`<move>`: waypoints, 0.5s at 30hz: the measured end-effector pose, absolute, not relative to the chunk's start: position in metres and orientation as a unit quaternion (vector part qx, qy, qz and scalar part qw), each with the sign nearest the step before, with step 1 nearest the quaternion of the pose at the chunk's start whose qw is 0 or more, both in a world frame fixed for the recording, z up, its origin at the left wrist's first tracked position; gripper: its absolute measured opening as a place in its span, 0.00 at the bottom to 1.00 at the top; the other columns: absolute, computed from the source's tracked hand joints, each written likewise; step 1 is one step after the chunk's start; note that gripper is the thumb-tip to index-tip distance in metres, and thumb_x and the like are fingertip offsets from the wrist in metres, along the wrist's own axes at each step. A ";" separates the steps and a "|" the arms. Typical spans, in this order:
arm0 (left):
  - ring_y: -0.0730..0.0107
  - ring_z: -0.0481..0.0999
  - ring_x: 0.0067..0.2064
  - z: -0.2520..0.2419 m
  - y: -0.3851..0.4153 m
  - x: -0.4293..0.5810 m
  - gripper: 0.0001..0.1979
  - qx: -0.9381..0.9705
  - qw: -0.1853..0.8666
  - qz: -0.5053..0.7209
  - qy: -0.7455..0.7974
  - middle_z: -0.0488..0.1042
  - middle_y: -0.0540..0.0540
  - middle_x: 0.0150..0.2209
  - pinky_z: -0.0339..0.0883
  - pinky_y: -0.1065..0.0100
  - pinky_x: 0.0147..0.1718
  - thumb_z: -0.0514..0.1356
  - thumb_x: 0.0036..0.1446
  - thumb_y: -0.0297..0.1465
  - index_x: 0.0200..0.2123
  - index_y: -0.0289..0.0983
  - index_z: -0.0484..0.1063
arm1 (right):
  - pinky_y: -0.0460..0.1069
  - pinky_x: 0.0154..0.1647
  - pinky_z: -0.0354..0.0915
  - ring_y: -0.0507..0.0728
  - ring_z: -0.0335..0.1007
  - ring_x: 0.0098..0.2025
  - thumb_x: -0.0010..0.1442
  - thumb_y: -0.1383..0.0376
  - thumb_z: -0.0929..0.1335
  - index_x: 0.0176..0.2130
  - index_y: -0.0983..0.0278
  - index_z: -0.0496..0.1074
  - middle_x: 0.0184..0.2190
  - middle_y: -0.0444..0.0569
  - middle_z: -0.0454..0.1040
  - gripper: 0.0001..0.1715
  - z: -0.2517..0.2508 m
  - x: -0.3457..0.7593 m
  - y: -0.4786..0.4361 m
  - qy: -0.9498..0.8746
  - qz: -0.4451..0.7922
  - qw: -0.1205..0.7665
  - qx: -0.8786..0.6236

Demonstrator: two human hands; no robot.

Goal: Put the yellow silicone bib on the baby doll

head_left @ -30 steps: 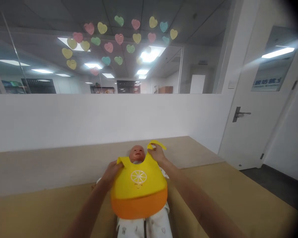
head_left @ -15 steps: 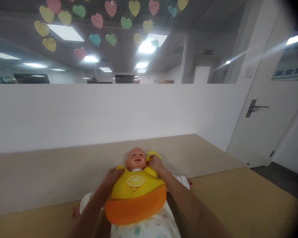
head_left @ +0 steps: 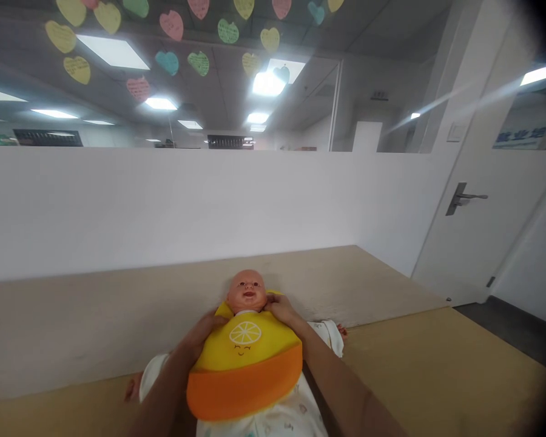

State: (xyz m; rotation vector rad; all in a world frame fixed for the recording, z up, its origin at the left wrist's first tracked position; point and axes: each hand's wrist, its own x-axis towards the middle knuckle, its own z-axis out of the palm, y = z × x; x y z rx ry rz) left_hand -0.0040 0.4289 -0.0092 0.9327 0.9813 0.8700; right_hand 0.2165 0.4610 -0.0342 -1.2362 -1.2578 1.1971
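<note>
Office or similar workplace interior, exact use unclear. Before you: one low white wall [head_left: 186, 206], topped by a glass partition [head_left: 318, 91] bearing pastel heart-shaped notes [head_left: 228, 31], several handwritten. Beyond it, you see a large room with rows of rectangular ceiling lights [head_left: 113, 51]. To your right: one pale door [head_left: 473, 243] with metal lever handle [head_left: 457, 199] and glazed panel; beside it, a wall switch [head_left: 456, 132].

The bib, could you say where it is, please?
In the head view, the bib lies at lower centre below the doll's head, between left hand and right hand.
</note>
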 end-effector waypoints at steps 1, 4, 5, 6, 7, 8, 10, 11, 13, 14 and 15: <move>0.59 0.77 0.29 -0.009 0.425 -0.003 0.22 0.427 0.695 0.384 0.434 0.78 0.46 0.28 0.69 0.64 0.29 0.65 0.40 0.28 0.43 0.35 0.72 | 0.45 0.25 0.62 0.52 0.65 0.24 0.37 0.71 0.66 0.25 0.64 0.73 0.22 0.43 0.72 0.10 -0.033 0.217 0.457 -0.510 0.508 0.483 -0.498; 0.58 0.78 0.30 -0.010 0.409 0.001 0.24 0.432 0.690 0.383 0.437 0.78 0.45 0.28 0.69 0.63 0.30 0.64 0.40 0.29 0.45 0.34 0.71 | 0.45 0.27 0.62 0.52 0.66 0.26 0.36 0.71 0.65 0.26 0.64 0.74 0.23 0.43 0.73 0.13 -0.031 0.218 0.442 -0.496 0.540 0.496 -0.464; 0.59 0.77 0.29 -0.011 0.403 0.002 0.24 0.428 0.686 0.390 0.441 0.77 0.46 0.27 0.69 0.64 0.29 0.64 0.41 0.29 0.45 0.34 0.71 | 0.45 0.29 0.63 0.53 0.68 0.28 0.36 0.71 0.65 0.27 0.64 0.74 0.25 0.43 0.74 0.14 -0.030 0.219 0.436 -0.494 0.546 0.503 -0.452; 0.59 0.77 0.28 -0.012 0.396 0.003 0.23 0.421 0.683 0.399 0.445 0.77 0.47 0.26 0.68 0.64 0.28 0.64 0.41 0.29 0.45 0.35 0.71 | 0.46 0.31 0.64 0.54 0.69 0.30 0.36 0.71 0.65 0.29 0.64 0.75 0.27 0.43 0.75 0.16 -0.029 0.220 0.430 -0.492 0.552 0.511 -0.439; 0.61 0.76 0.26 -0.012 0.390 0.004 0.22 0.409 0.679 0.407 0.454 0.76 0.49 0.24 0.68 0.65 0.27 0.64 0.40 0.29 0.44 0.36 0.71 | 0.46 0.34 0.65 0.54 0.70 0.33 0.37 0.71 0.65 0.31 0.64 0.75 0.30 0.43 0.76 0.18 -0.028 0.220 0.423 -0.493 0.557 0.518 -0.423; 0.62 0.75 0.25 -0.013 0.383 0.005 0.21 0.393 0.679 0.411 0.464 0.75 0.50 0.22 0.67 0.66 0.25 0.64 0.40 0.29 0.42 0.36 0.71 | 0.47 0.37 0.65 0.55 0.71 0.35 0.37 0.71 0.65 0.33 0.63 0.76 0.32 0.43 0.77 0.19 -0.027 0.220 0.416 -0.493 0.562 0.525 -0.407; 0.63 0.75 0.24 -0.013 0.368 0.007 0.19 0.359 0.689 0.411 0.477 0.75 0.50 0.22 0.67 0.66 0.25 0.65 0.39 0.30 0.39 0.36 0.72 | 0.48 0.41 0.66 0.56 0.72 0.38 0.38 0.72 0.66 0.34 0.62 0.77 0.33 0.43 0.78 0.20 -0.027 0.221 0.400 -0.487 0.578 0.537 -0.375; 0.63 0.75 0.25 -0.013 0.361 0.007 0.18 0.346 0.695 0.414 0.476 0.76 0.50 0.23 0.67 0.66 0.26 0.65 0.39 0.30 0.38 0.36 0.72 | 0.49 0.41 0.66 0.57 0.72 0.38 0.38 0.72 0.67 0.34 0.62 0.77 0.33 0.43 0.78 0.20 -0.028 0.221 0.393 -0.482 0.587 0.542 -0.360; 0.61 0.77 0.29 -0.013 0.347 0.008 0.17 0.327 0.708 0.424 0.461 0.77 0.48 0.27 0.69 0.65 0.29 0.65 0.41 0.32 0.39 0.37 0.72 | 0.50 0.42 0.66 0.58 0.73 0.39 0.37 0.71 0.69 0.34 0.61 0.77 0.33 0.43 0.78 0.19 -0.031 0.220 0.378 -0.469 0.607 0.545 -0.338; 0.59 0.78 0.32 -0.013 0.341 0.009 0.18 0.319 0.713 0.430 0.452 0.78 0.48 0.28 0.69 0.65 0.30 0.65 0.41 0.32 0.39 0.38 0.71 | 0.51 0.42 0.67 0.59 0.74 0.39 0.38 0.71 0.70 0.35 0.61 0.77 0.33 0.44 0.79 0.20 -0.032 0.219 0.371 -0.464 0.618 0.542 -0.330; 0.58 0.79 0.33 -0.014 0.335 0.009 0.17 0.310 0.716 0.435 0.450 0.78 0.48 0.29 0.69 0.65 0.31 0.65 0.42 0.33 0.39 0.38 0.71 | 0.51 0.42 0.67 0.59 0.74 0.39 0.38 0.70 0.71 0.35 0.61 0.77 0.34 0.44 0.79 0.19 -0.033 0.218 0.365 -0.462 0.624 0.539 -0.326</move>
